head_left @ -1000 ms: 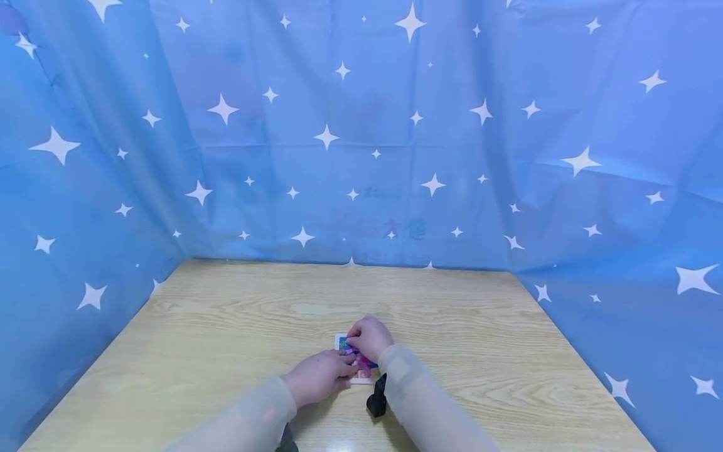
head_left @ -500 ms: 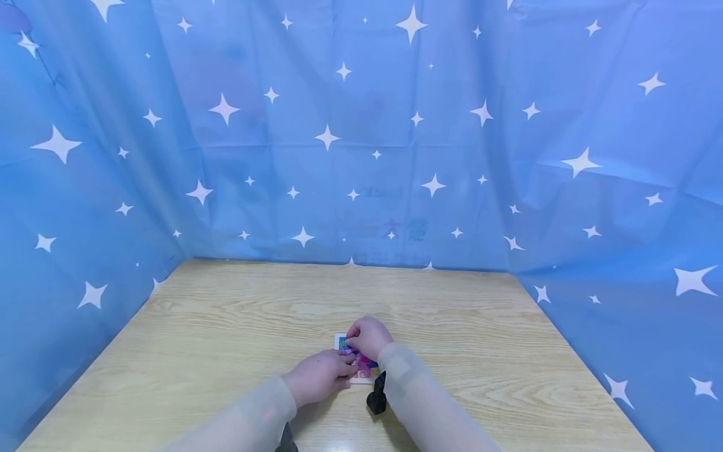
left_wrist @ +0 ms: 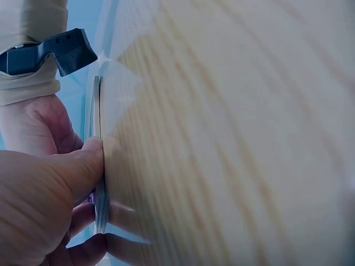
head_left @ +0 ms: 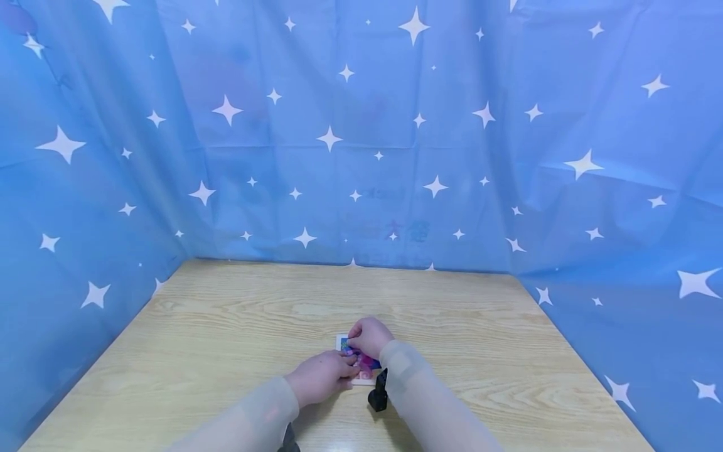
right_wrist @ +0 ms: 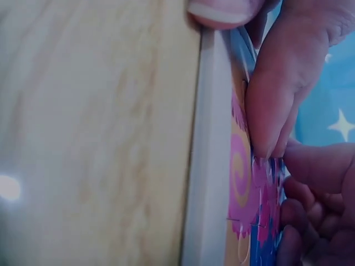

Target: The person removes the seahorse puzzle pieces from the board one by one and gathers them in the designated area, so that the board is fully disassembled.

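A small jigsaw puzzle (head_left: 364, 371) with a white border lies flat on the wooden table between both hands. Its picture is pink, purple and blue, and cut seams show in the right wrist view's puzzle (right_wrist: 242, 172). My left hand (head_left: 319, 376) grips it at the near left, thumb (left_wrist: 83, 163) against the edge and fingers over the top. Across the far part, my right hand (head_left: 371, 338) bends over the puzzle with curled fingers, thumb and forefinger pinching at a piece on its surface. The piece itself is mostly hidden by the fingers.
The light wooden table (head_left: 243, 314) stretches out on all sides of the puzzle. A blue curtain (head_left: 373, 169) with white stars stands behind it and along both sides. A black wrist camera (head_left: 378, 392) hangs under the right sleeve, close to the puzzle's near edge.
Both hands stay almost still on the puzzle, the right fingers shifting barely at all. The head view has drifted very slightly.
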`<state>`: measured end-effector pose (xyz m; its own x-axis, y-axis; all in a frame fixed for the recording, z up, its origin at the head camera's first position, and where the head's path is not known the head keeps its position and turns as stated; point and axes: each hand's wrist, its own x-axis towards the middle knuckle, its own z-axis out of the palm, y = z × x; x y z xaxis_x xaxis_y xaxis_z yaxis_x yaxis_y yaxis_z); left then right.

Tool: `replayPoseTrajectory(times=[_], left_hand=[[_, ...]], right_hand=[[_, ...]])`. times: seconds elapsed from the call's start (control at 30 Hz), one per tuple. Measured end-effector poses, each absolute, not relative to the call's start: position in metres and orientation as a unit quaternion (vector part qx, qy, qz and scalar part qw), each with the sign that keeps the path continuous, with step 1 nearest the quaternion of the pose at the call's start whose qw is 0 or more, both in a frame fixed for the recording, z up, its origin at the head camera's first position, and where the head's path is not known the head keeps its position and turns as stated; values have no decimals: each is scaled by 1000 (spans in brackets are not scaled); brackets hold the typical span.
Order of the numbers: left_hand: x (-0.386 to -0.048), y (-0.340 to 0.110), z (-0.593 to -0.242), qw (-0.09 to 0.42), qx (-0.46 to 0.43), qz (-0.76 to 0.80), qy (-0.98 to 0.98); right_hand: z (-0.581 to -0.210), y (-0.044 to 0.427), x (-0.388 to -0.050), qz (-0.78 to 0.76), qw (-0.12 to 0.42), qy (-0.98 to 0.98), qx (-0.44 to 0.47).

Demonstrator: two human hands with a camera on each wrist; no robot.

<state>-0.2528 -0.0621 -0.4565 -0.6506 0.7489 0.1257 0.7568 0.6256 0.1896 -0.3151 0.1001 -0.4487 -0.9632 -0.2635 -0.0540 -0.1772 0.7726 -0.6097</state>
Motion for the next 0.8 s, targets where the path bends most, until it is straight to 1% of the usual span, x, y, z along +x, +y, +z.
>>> replayPoseTrajectory(times=[0.27,0.8], left_hand=[[-251,-63,-454,19,-414,-111,-903],[-252,-62,-456,39,-421,-96,-901]], right_hand=[[-449,99,-315,-323,80,936,-113],[-448,100,-313,-325,84,935,-120]])
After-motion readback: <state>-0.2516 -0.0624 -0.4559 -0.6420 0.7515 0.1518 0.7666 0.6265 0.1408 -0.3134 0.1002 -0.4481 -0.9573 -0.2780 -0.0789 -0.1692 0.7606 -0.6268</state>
